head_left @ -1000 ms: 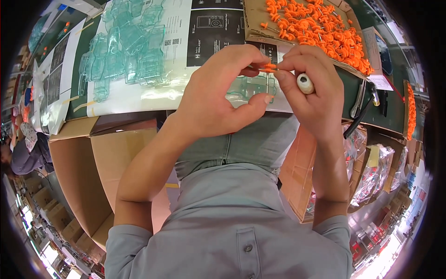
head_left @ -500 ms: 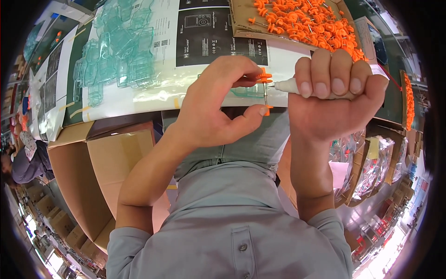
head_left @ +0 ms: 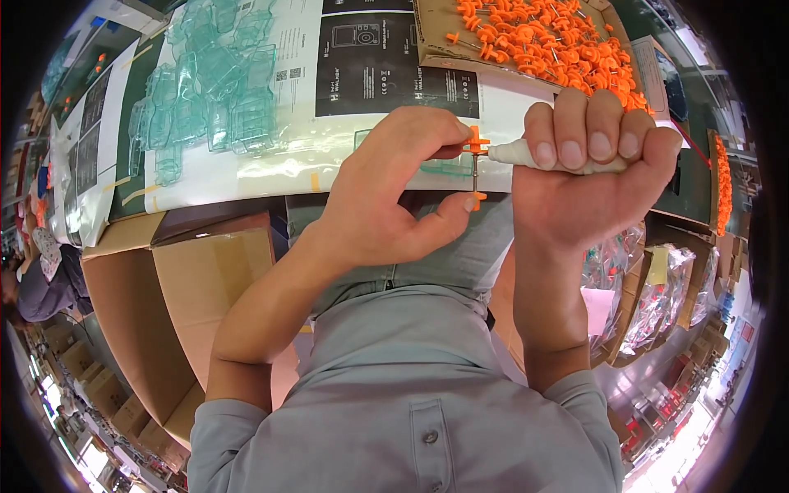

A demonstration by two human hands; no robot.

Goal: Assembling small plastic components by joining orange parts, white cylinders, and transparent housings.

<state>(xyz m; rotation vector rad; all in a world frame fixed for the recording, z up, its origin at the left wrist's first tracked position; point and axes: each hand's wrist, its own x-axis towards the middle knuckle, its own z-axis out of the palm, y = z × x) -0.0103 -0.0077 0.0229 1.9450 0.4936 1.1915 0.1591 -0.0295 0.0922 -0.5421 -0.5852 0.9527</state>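
My left hand (head_left: 366, 193) pinches a thin metal axle (head_left: 476, 174) upright in the picture between thumb and fingers, with an orange plastic piece at each end. Closed around a white squeeze bottle (head_left: 516, 154) is my right hand (head_left: 588, 193). The bottle's narrow nozzle points left and meets the axle just below its far orange piece; whether it touches cannot be made out. Behind the axle, a clear teal plastic part (head_left: 448, 167) lies on the table, partly hidden by my left hand.
Clear teal plastic shells (head_left: 218, 90) are piled at the far left on printed sheets (head_left: 288, 148). A cardboard tray (head_left: 460, 59) at the far right holds many orange-ended axles (head_left: 559, 49). Open cardboard boxes (head_left: 209, 275) stand below the table edge, and bagged parts (head_left: 657, 296) sit at right.
My left hand and the axle have shifted slightly right and nearer to me. The bottle's nozzle now sits closer to the far orange piece. Both grips are unchanged.
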